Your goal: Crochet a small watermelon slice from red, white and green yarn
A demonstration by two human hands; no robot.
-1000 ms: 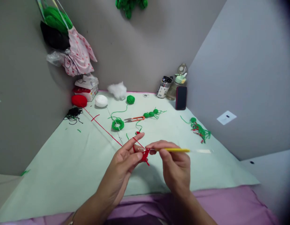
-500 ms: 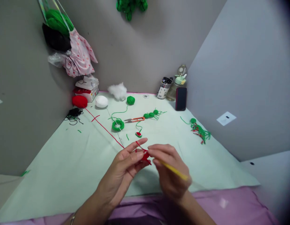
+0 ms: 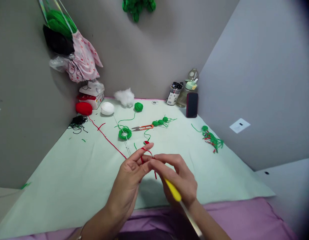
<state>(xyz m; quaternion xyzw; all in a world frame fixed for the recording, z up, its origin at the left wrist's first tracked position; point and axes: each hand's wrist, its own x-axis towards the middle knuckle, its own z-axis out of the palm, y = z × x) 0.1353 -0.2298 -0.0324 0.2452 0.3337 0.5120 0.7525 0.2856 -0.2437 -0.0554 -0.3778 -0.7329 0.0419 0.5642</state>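
Note:
My left hand (image 3: 130,171) pinches a small red crochet piece, now mostly hidden behind the fingers, and red yarn (image 3: 110,142) loops over its raised index finger. In my right hand (image 3: 180,178) is a crochet hook (image 3: 173,190) with a yellow grip, its tip meeting the yarn at the left fingertips. A short red tail hangs below the fingers. The yarn runs back to a red ball (image 3: 83,108) at the far left. Just beyond my left fingertips lies a small red and green crochet piece (image 3: 146,142), partly covered by the index finger.
Orange thread snips (image 3: 143,127) lie mid-table beside green crocheted balls (image 3: 160,122) and a green yarn ring (image 3: 124,133). White yarn (image 3: 107,108), stuffing (image 3: 124,97) and a green ball (image 3: 138,106) sit behind. A phone (image 3: 192,105) leans at back right; green-red pieces (image 3: 212,140) lie right.
My right hand has shifted left against the left fingertips, covering the red piece. The hook's handle has swung to point down toward me.

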